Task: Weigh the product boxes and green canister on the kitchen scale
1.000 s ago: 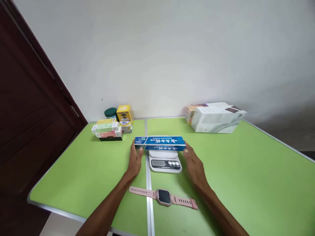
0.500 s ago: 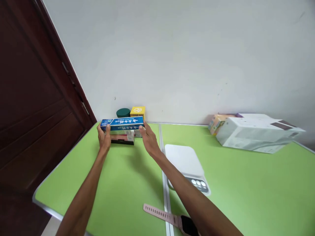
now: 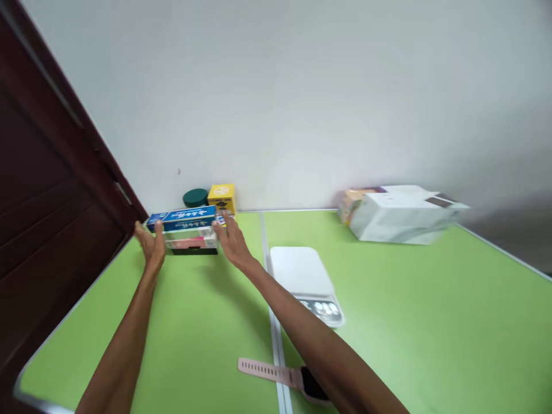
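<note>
A long blue toothpaste box [image 3: 183, 218] lies level along the top of a clear-fronted box [image 3: 190, 244] with pink contents and a black base. My left hand [image 3: 150, 244] grips its left end, thumb against the front face. At the right end my right hand [image 3: 233, 238] has its thumb on the box's corner; its other fingers reach behind, partly hidden. Just behind stand a dark green round lid [image 3: 195, 198] and a yellow box [image 3: 221, 198]. Something small and pale beside my right fingers is mostly covered.
A white kitchen scale [image 3: 302, 270] sits right of the table's seam. Near the front edge lies a pink-strapped smartwatch [image 3: 269, 371], partly under my right forearm. Toward the back right are a white box [image 3: 397, 215] and an orange-toned box [image 3: 351, 204], both blurred. A wall rises behind.
The toothpaste box has come left and down relative to the clear-fronted box, and their right ends now nearly line up. Both hands moved with it. The whole view has shifted.
</note>
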Demonstrator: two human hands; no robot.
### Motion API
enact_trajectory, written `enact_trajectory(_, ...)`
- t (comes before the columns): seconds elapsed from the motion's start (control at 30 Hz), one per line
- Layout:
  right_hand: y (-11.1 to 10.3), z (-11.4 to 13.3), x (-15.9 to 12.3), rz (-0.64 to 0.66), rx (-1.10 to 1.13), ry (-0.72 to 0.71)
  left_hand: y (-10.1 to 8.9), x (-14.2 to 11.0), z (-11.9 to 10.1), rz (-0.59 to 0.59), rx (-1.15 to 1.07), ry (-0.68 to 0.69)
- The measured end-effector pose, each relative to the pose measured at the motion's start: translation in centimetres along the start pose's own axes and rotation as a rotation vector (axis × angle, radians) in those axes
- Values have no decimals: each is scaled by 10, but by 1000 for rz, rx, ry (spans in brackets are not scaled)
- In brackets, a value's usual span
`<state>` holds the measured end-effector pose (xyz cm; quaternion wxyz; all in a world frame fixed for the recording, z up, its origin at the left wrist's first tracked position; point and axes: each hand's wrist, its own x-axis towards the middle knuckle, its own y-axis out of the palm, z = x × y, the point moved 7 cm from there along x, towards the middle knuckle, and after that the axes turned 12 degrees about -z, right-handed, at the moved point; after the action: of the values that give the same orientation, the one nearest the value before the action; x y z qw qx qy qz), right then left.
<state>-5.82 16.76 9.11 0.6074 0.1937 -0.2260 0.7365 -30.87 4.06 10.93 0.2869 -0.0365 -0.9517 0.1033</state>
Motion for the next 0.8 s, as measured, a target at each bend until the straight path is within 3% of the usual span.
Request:
enact_trajectory(0.1,-51,7,-6,-74,-63,-25,-7,-27,-38,-33,5,254)
enact_trajectory(0.2,-132,5,-17,-194,-115,-42,5,-72,-82,75,-70,448)
enact_trajectory(0.27,-200,-7,-27,-328,-167,-30,23,-106,-109,182,-129,488)
enact_trajectory(0.4,-347,-49,-58,-723,-387,13,75,-180,-155,424,-238,492)
enact_trajectory(0.5,-430,-88,-80,-920,-519,141,120,-241,-185,658,-292,467)
enact_trajectory(0.57,-467,-113,-86,-1001,-532,247,152,-284,-202,835,-314,411)
enact_trajectory(0.63,-487,-132,-81,-1029,-496,306,184,-324,-217,990,-314,319)
enact_trajectory(0.8,-499,-156,-40,-1015,-348,301,250,-395,-244,1214,-280,142)
